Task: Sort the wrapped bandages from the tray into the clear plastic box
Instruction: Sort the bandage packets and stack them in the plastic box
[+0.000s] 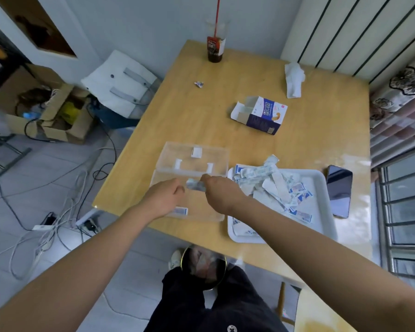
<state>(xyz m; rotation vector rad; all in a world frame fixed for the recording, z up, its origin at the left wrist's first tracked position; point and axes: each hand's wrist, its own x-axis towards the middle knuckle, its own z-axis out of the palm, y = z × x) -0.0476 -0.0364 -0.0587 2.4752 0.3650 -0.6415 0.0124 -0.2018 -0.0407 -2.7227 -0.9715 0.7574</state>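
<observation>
A clear plastic box [168, 152] with its lid up stands on the wooden table, left of a white tray [319, 188] heaped with wrapped bandages [273, 185]. Over the box, my left hand [164, 197] and my right hand [219, 191] both pinch one wrapped bandage [195, 184], blurred, one hand at each end. Another wrapped bandage [180, 211] lies inside the box near its front wall, partly hidden by my left wrist.
An opened bandage carton [261, 115], a crumpled tissue [294, 79], a small wrapper scrap [198, 84] and a drink cup with a red straw [215, 47] sit farther back. A dark phone [338, 190] lies right of the tray. Cables and cardboard boxes cover the floor at left.
</observation>
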